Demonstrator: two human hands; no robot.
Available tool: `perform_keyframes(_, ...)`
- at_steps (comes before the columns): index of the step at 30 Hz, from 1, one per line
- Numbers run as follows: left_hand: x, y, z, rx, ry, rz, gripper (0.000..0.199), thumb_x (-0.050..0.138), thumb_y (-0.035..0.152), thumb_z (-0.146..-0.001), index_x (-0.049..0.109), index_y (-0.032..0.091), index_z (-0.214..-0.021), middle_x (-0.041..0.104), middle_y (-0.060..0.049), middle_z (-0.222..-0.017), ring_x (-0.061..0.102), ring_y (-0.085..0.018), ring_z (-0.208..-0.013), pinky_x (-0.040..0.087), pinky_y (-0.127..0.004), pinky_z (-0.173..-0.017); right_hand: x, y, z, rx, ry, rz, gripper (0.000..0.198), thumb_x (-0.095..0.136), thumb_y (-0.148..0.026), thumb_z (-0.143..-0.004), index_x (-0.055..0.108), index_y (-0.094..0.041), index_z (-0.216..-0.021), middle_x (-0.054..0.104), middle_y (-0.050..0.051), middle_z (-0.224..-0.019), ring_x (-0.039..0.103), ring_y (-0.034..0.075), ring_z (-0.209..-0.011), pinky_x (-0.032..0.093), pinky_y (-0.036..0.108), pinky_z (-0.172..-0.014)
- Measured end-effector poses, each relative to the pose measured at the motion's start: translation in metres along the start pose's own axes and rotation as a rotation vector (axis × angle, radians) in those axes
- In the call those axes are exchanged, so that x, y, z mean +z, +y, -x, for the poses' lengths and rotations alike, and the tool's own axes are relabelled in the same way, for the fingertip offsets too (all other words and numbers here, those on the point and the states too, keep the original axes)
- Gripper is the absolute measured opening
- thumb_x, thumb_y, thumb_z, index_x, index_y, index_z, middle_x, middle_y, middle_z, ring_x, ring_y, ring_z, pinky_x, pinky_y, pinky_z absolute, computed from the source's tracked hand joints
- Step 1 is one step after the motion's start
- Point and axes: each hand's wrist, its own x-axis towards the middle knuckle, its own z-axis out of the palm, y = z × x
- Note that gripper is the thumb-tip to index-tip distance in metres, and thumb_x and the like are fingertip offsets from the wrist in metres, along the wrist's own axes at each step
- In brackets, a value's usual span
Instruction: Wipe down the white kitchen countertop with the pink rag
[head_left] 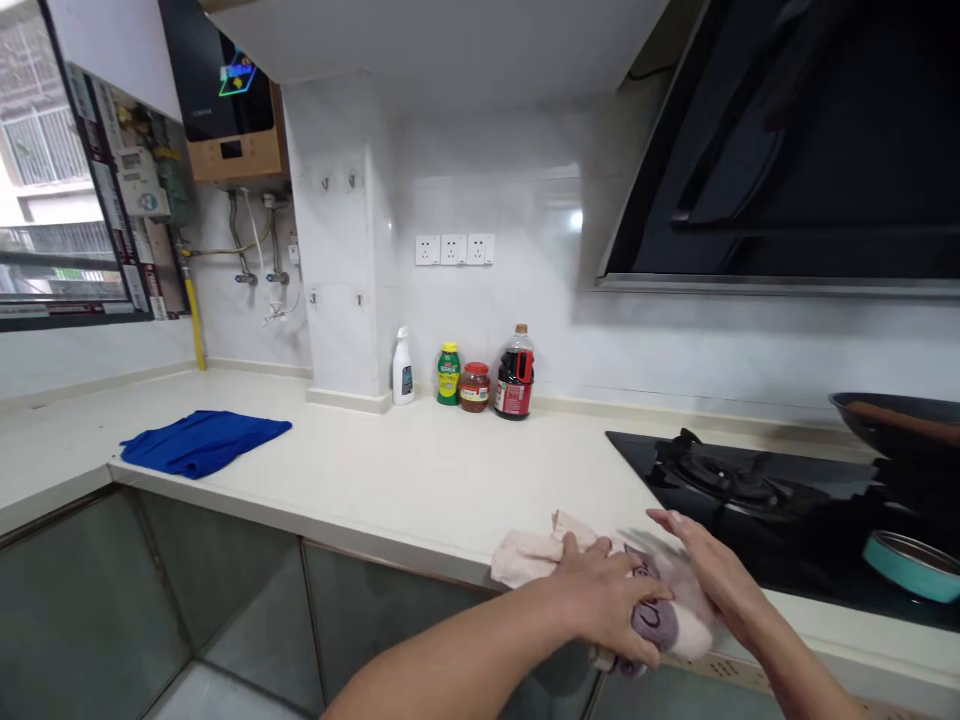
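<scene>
A pale pink towel [525, 556] with a purple lettered patch lies bunched at the counter's front edge, part of it hanging over. My left hand [607, 600] rests on top of the towel, its fingers spread across the cloth. At the towel's right side is my right hand [712, 570], its fingers stretched out and close together along the cloth, the palm turned toward it. Whether the right palm presses on the towel is hard to make out. The corner of the black gas hob [787, 540] is just beyond my right fingertips.
A blue cloth [202, 442] lies on the left of the counter [420, 470]. Along the wall stand a white spray bottle [403, 370], a green bottle [448, 375], a red-lidded jar [474, 388] and a dark sauce bottle [515, 375]. A wok [900, 425] and teal-rimmed dish [911, 570] sit right.
</scene>
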Motion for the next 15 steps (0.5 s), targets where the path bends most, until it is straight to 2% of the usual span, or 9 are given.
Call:
perform_keyframes(2, 0.002, -0.005, 0.0, 0.027, 0.016, -0.039, 0.073, 0.081, 0.047, -0.071, 0.061, 0.034, -0.14, 0.055, -0.013, -0.154, 0.042, -0.049, -0.145, 0.021, -0.081, -0.112, 0.004, 0.0, 0.0, -0.102, -0.084, 0.13, 0.064, 0.044, -0.073, -0.085, 0.076, -0.023, -0.108, 0.066, 0.011, -0.129, 0.055, 0.035, -0.13, 0.032, 0.048, -0.123)
perform_keyframes(4, 0.001, -0.012, 0.003, 0.025, 0.011, -0.052, 0.075, 0.082, 0.045, -0.069, 0.061, 0.035, -0.14, 0.055, -0.012, -0.154, 0.042, -0.048, -0.144, 0.024, -0.078, -0.112, 0.005, 0.006, -0.003, -0.146, -0.111, 0.194, 0.065, 0.04, -0.074, -0.086, 0.077, -0.023, -0.105, 0.068, 0.011, -0.124, 0.057, 0.035, -0.128, 0.034, 0.047, -0.122)
perform_keyframes(7, -0.013, -0.027, 0.024, -0.002, 0.01, -0.039, 0.076, 0.08, 0.044, -0.071, 0.058, 0.039, -0.143, 0.048, -0.008, -0.161, 0.039, -0.045, -0.148, 0.021, -0.074, -0.116, -0.005, 0.027, -0.014, -0.062, -0.009, 0.236, 0.069, 0.032, -0.073, -0.089, 0.077, -0.023, -0.107, 0.068, 0.012, -0.126, 0.057, 0.036, -0.129, 0.037, 0.049, -0.12)
perform_keyframes(10, -0.04, -0.047, 0.063, -0.078, -0.039, -0.014, 0.078, 0.076, 0.049, -0.075, 0.053, 0.039, -0.149, 0.038, -0.005, -0.168, 0.031, -0.041, -0.153, 0.016, -0.07, -0.121, -0.017, 0.053, -0.026, -0.063, -0.017, 0.349, 0.07, 0.032, -0.074, -0.089, 0.078, -0.024, -0.106, 0.067, 0.012, -0.127, 0.057, 0.038, -0.127, 0.038, 0.053, -0.118)
perform_keyframes(13, -0.075, -0.072, 0.107, -0.181, -0.129, 0.002, 0.082, 0.073, 0.059, -0.077, 0.049, 0.038, -0.153, 0.029, -0.002, -0.172, 0.024, -0.038, -0.157, 0.011, -0.065, -0.124, -0.016, 0.068, -0.03, -0.194, -0.083, 0.495, 0.067, 0.037, -0.076, -0.085, 0.079, -0.026, -0.101, 0.068, 0.012, -0.123, 0.058, 0.041, -0.124, 0.041, 0.059, -0.115)
perform_keyframes(15, -0.1, -0.091, 0.134, -0.295, -0.148, 0.002, 0.079, 0.069, 0.064, -0.079, 0.05, 0.039, -0.152, 0.029, 0.001, -0.172, 0.023, -0.034, -0.158, 0.012, -0.057, -0.127, -0.011, 0.072, -0.029, -0.264, -0.08, 0.565, 0.065, 0.04, -0.076, -0.082, 0.079, -0.027, -0.098, 0.07, 0.012, -0.118, 0.06, 0.043, -0.119, 0.044, 0.062, -0.11)
